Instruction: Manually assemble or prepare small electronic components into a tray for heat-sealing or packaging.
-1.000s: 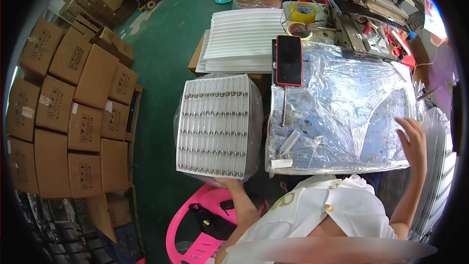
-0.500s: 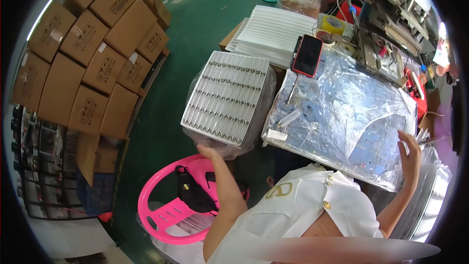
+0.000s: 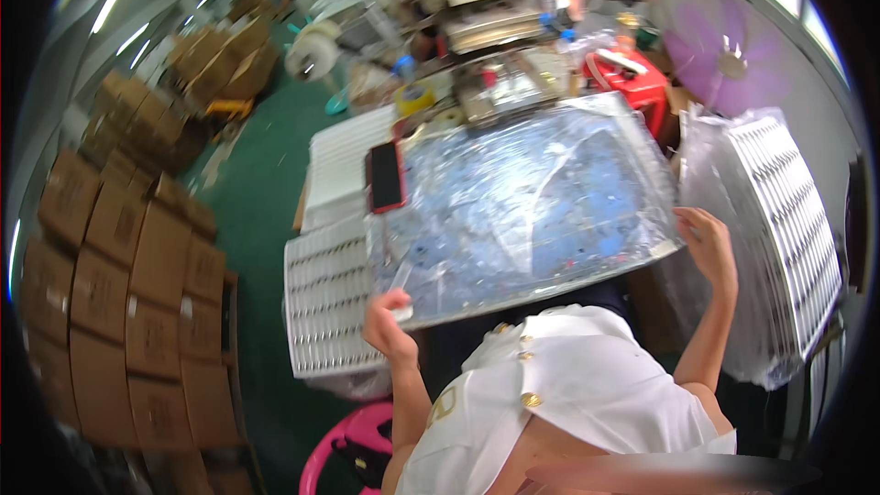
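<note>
A work board (image 3: 532, 202) wrapped in crinkled clear plastic lies in front of me, with small blue-grey parts under the film. My left hand (image 3: 390, 325) is curled around its near left corner, beside a white tray of small metal parts (image 3: 330, 302). At the board's right edge my right hand (image 3: 710, 243) is raised with fingers apart. It touches a bagged stack of white part trays (image 3: 779, 238) that leans there. A red-edged phone (image 3: 385, 176) lies on the board's far left corner.
Stacked cardboard boxes (image 3: 137, 293) line the left across a green floor (image 3: 252, 192). A pink stool (image 3: 344, 458) stands below my left arm. More white trays (image 3: 344, 160), a yellow tape roll (image 3: 417, 96), a red case (image 3: 637, 82), a purple fan (image 3: 724, 60) and machinery crowd the back.
My head has turned right and up. My left hand left the near edge of the white parts tray and took the board's corner. My right hand stays at the board's right edge.
</note>
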`<state>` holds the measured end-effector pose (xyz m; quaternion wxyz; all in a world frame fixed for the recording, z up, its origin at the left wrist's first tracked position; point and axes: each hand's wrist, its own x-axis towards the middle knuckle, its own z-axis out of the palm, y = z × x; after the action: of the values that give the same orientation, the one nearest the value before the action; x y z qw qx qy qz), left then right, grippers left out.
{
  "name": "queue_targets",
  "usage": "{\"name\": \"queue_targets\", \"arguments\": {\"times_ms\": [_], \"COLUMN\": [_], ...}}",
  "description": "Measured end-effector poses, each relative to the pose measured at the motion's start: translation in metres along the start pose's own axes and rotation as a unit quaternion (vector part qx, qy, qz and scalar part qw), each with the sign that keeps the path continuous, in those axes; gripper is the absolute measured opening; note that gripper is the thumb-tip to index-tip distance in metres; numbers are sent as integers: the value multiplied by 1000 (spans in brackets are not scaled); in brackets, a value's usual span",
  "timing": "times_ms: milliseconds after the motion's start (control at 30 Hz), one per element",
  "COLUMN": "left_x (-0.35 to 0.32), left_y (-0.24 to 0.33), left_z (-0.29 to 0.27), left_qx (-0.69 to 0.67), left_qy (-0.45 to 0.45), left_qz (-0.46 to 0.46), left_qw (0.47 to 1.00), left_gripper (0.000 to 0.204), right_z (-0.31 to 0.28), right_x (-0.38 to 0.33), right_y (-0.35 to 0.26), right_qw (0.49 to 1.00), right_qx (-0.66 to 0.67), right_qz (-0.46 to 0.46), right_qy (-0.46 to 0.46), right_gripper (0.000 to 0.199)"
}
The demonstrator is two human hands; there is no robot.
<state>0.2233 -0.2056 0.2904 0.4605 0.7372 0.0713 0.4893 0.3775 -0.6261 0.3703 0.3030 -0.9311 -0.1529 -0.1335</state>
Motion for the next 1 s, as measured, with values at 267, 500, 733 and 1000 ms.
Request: {"name": "queue_targets", "arguments": {"times_ms": [267, 500, 733, 1000], "left_x": [-28, -8, 120, 204], "left_y": [19, -2, 27, 105], "left_z": [54, 41, 8, 5], "left_qx": [39, 51, -52, -371], "left_qy": [-267, -280, -275, -431], "left_qz": [-18, 3, 151, 290], "left_qw": [963, 959, 948, 770], "left_gripper": [10, 11, 26, 27], "right_z": [5, 26, 30, -7], "right_x": [15, 53, 70, -25], "right_y": [9, -9, -41, -27], "right_qw": [999, 993, 988, 985], "right_qx": [-23, -44, -81, -108], "right_qz": [0, 2, 0, 131], "right_qy": [-34, -111, -130, -8], "right_gripper": [21, 24, 27, 24]}}
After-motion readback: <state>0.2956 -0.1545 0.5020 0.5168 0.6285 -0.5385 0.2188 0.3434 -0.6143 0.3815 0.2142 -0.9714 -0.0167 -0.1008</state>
